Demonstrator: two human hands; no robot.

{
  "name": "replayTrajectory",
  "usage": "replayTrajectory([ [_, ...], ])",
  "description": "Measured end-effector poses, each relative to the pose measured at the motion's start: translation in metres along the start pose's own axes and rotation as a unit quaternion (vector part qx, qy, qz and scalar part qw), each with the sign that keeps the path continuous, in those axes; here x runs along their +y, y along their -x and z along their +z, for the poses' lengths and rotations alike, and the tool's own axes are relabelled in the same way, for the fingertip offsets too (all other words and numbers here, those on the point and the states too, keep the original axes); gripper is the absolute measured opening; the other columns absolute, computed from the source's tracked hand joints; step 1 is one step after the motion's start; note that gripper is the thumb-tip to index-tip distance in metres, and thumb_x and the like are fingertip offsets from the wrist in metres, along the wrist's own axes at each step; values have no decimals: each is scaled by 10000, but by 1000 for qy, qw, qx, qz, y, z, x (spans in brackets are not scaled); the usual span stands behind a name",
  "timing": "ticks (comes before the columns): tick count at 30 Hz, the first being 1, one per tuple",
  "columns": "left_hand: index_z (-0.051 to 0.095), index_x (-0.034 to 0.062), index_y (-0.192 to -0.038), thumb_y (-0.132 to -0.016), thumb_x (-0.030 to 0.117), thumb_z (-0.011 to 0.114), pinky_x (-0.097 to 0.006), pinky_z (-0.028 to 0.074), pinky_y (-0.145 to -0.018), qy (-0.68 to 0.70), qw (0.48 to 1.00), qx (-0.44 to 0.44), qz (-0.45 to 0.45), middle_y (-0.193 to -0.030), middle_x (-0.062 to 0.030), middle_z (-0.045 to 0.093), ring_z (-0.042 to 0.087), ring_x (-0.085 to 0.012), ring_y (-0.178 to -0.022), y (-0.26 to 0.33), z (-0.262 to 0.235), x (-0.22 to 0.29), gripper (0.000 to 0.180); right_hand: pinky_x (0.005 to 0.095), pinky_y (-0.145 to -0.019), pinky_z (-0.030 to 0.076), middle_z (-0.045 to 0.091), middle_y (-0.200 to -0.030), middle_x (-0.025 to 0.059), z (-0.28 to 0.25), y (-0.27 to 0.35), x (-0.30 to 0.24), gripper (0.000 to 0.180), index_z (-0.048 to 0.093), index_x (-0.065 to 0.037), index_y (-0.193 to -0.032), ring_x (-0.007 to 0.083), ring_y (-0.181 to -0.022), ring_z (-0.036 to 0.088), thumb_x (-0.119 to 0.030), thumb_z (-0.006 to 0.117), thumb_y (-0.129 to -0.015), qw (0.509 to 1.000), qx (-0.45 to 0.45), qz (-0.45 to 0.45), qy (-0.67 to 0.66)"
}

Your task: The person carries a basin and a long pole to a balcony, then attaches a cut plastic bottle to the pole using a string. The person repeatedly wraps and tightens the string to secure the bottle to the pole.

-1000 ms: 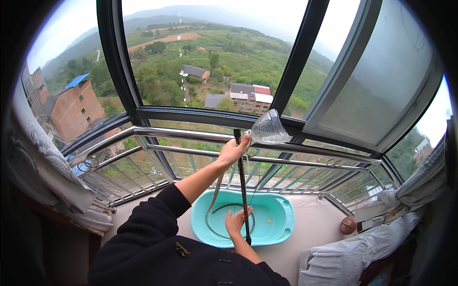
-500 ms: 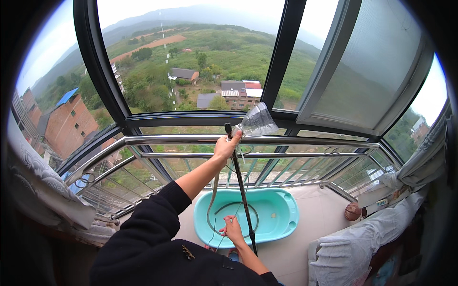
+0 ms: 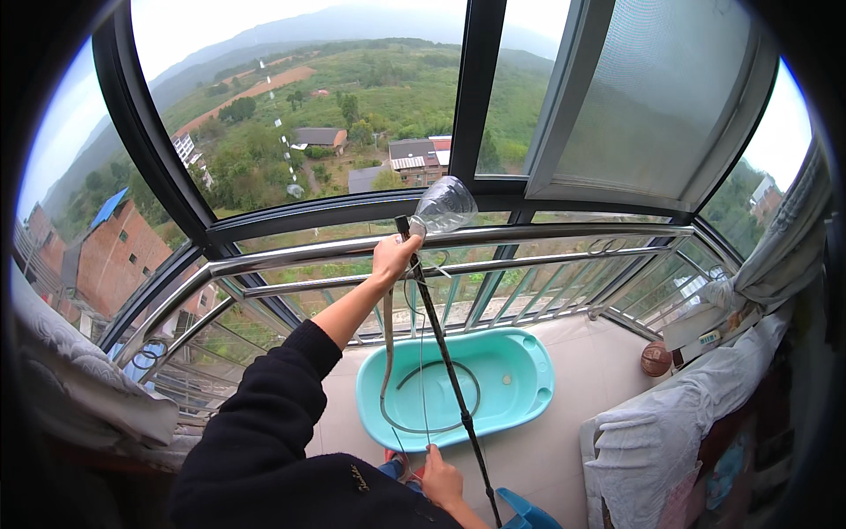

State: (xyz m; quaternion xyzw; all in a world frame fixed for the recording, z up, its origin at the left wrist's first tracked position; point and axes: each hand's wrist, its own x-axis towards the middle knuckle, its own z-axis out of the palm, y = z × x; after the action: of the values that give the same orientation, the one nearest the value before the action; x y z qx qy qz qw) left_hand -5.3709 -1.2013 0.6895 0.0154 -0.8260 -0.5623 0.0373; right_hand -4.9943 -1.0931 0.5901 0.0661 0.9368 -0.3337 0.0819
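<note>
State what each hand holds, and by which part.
Left hand: black pole, near its top end. Right hand: apparently a thin wire, pinched partway along.

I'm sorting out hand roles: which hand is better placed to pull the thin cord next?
Probably the right hand: it appears to pinch the cord low down, while the left hand is occupied, gripping the pole near its top.
</note>
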Motion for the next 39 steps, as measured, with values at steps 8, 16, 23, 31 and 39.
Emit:
replayTrajectory([
  [8, 628, 48, -672, -675, 489, 520, -380, 449, -628, -95, 993, 63, -19, -628, -133, 609, 605, -308, -657, 4, 7, 0, 454, 468, -695, 442, 611, -819, 192, -163, 64, -30, 308, 572, -98, -1098, 387, -788, 567, -279, 526, -854, 988, -147, 31, -33],
  [16, 561, -25, -647, -685, 370, 526, -365, 402, -536, -12, 993, -36, 108, -549, -127, 535, 520, -238, -528, 16, -24, -2, 398, 404, -463, 419, 594, -601, 72, -288, 24, 24, 145, 624, -182, -927, 276, -523, 572, -195, 558, -799, 942, 85, -115, 305],
  [23, 534, 8, -696, -674, 264, 525, -254, 341, -525, 106, 964, -163, 183, -620, -2, 476, 418, -95, -584, 43, -39, 13, 257, 376, -553, 413, 580, -641, 73, -372, -43, 79, 50, 620, -137, -774, 257, -596, 558, -142, 572, -764, 898, 233, -166, 335],
  [31, 529, 19, -775, -659, 269, 556, -251, 355, -580, 144, 951, -238, 137, -672, -4, 474, 425, -100, -645, 91, -46, 63, 278, 419, -645, 422, 607, -735, 94, -374, -190, 192, 151, 624, -110, -738, 307, -739, 547, -230, 556, -799, 937, 204, -125, 256],
  [39, 494, 72, -839, -710, 248, 529, -220, 270, -508, 204, 963, -178, -2, -666, 33, 414, 368, -63, -597, 95, -47, 66, 221, 370, -616, 434, 601, -748, 146, -219, -287, 237, 163, 586, -67, -773, 306, -727, 585, -191, 504, -841, 986, 72, -150, 18],
])
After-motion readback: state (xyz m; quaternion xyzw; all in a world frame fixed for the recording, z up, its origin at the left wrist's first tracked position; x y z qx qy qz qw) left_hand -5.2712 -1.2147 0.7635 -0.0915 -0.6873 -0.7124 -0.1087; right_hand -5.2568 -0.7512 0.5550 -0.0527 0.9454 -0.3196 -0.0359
